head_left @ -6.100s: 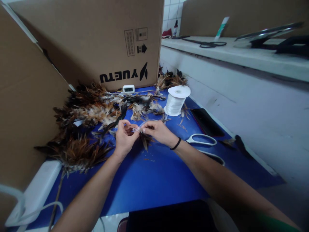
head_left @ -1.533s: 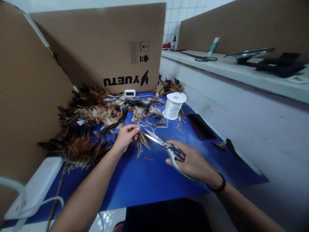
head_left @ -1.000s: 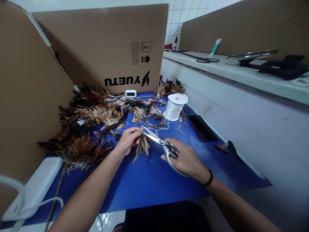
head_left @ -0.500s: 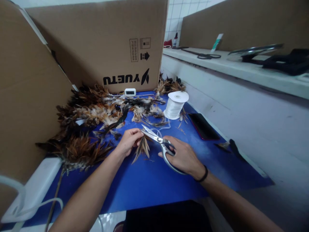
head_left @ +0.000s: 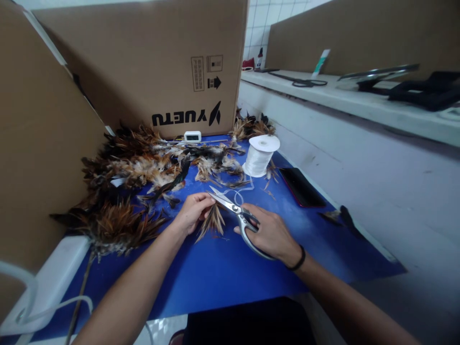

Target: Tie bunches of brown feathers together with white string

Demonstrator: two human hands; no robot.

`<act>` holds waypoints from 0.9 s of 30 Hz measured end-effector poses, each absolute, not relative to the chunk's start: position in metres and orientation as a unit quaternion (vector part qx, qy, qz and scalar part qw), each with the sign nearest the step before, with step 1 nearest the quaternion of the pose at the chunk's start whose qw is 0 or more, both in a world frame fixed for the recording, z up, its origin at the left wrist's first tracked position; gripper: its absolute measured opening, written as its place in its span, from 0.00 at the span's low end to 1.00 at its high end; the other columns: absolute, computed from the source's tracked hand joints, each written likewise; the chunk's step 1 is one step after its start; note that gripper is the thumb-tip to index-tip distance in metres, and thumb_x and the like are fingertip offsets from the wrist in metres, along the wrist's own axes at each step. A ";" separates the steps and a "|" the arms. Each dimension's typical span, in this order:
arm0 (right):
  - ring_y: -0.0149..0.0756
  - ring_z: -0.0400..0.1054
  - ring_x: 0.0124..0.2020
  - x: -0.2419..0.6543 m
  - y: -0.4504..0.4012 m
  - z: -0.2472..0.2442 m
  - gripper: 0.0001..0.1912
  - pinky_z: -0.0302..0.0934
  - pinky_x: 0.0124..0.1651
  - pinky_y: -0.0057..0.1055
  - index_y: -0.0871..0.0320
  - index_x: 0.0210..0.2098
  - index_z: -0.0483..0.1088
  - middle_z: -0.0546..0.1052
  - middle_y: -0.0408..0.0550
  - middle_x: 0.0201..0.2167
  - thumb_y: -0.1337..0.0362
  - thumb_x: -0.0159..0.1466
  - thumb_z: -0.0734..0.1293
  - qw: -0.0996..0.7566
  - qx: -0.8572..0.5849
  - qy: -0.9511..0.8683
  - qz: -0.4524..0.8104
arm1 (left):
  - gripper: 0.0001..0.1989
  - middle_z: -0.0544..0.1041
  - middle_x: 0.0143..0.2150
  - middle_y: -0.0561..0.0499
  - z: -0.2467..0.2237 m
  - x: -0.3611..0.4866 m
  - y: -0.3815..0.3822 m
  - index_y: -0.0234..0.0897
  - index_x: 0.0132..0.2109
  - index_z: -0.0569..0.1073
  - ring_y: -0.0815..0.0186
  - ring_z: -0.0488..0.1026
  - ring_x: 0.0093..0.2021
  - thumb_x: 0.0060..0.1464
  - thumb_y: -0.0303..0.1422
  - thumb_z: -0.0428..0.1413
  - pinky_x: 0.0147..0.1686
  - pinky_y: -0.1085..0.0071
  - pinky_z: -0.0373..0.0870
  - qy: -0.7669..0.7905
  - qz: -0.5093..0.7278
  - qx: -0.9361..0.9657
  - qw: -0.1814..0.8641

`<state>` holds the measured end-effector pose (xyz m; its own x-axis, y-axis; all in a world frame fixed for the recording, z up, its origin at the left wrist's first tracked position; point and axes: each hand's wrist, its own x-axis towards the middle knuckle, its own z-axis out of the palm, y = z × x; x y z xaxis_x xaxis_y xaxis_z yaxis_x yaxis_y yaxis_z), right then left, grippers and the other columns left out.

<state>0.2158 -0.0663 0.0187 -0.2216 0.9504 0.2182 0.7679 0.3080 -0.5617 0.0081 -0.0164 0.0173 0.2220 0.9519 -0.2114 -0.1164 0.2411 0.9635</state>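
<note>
On the blue work mat [head_left: 230,273], at centre frame, our left hand [head_left: 192,213] pinches a small brown feather bundle [head_left: 212,221] while our right hand [head_left: 271,232] grips open steel scissors [head_left: 233,211] at its top, white thread spool [head_left: 259,154] above.

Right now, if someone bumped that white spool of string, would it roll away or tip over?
The white spool probably would not roll: it stands upright on its wide flat base on the blue mat. A harder knock might tip it, since it is taller than wide; on its side it could roll. Its loose thread looks floppy and would likely trail along.
</note>
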 end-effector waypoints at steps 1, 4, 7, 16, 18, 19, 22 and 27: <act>0.33 0.69 0.30 0.216 -0.067 0.020 0.21 0.60 0.34 0.29 0.53 0.46 0.68 0.75 0.44 0.35 0.56 0.53 0.68 0.266 -0.563 -0.764 0.171 | 0.08 0.61 0.14 0.59 0.017 0.008 -0.016 0.33 0.27 0.70 0.78 0.53 0.13 0.45 0.34 0.59 0.15 0.79 0.46 0.459 0.420 0.452 0.640; 0.34 0.69 0.29 0.216 -0.068 0.023 0.20 0.60 0.34 0.29 0.53 0.45 0.68 0.76 0.44 0.36 0.55 0.54 0.68 0.257 -0.562 -0.765 0.181 | 0.08 0.61 0.14 0.58 0.016 0.009 -0.016 0.33 0.27 0.70 0.78 0.53 0.13 0.45 0.33 0.59 0.15 0.79 0.46 0.449 0.427 0.447 0.645; 0.34 0.69 0.29 0.216 -0.069 0.024 0.18 0.60 0.34 0.30 0.53 0.44 0.68 0.76 0.44 0.35 0.56 0.55 0.67 0.258 -0.558 -0.766 0.188 | 0.08 0.61 0.14 0.59 0.015 0.009 -0.015 0.33 0.27 0.70 0.78 0.53 0.13 0.45 0.33 0.60 0.15 0.79 0.47 0.441 0.428 0.436 0.657; 0.33 0.67 0.28 0.216 -0.069 0.024 0.16 0.59 0.34 0.28 0.54 0.42 0.68 0.74 0.42 0.31 0.56 0.55 0.68 0.258 -0.544 -0.773 0.199 | 0.08 0.66 0.18 0.56 0.014 0.009 -0.016 0.33 0.28 0.71 0.77 0.59 0.15 0.43 0.32 0.61 0.17 0.78 0.54 0.436 0.432 0.415 0.671; 0.33 0.67 0.28 0.217 -0.068 0.022 0.16 0.59 0.34 0.28 0.54 0.42 0.68 0.74 0.42 0.31 0.56 0.55 0.68 0.262 -0.542 -0.774 0.198 | 0.08 0.66 0.18 0.56 0.015 0.009 -0.017 0.33 0.28 0.71 0.77 0.59 0.15 0.43 0.33 0.61 0.17 0.78 0.55 0.437 0.432 0.414 0.672; 0.33 0.67 0.28 0.218 -0.068 0.021 0.16 0.59 0.34 0.28 0.54 0.42 0.68 0.74 0.42 0.30 0.56 0.55 0.68 0.264 -0.541 -0.774 0.196 | 0.08 0.66 0.18 0.56 0.015 0.009 -0.017 0.33 0.28 0.71 0.77 0.58 0.15 0.43 0.33 0.61 0.16 0.78 0.54 0.437 0.431 0.415 0.671; 0.34 0.68 0.29 0.219 -0.068 0.019 0.15 0.60 0.36 0.29 0.54 0.41 0.69 0.74 0.43 0.29 0.57 0.56 0.67 0.269 -0.533 -0.779 0.192 | 0.08 0.63 0.16 0.58 0.015 0.009 -0.017 0.33 0.28 0.71 0.78 0.55 0.13 0.43 0.33 0.61 0.15 0.79 0.50 0.441 0.431 0.419 0.666; 0.35 0.69 0.30 0.218 -0.069 0.020 0.16 0.60 0.36 0.30 0.54 0.43 0.69 0.75 0.44 0.30 0.55 0.56 0.66 0.270 -0.534 -0.776 0.200 | 0.08 0.64 0.16 0.57 0.013 0.009 -0.016 0.32 0.29 0.72 0.79 0.54 0.14 0.44 0.33 0.61 0.15 0.79 0.48 0.440 0.433 0.426 0.661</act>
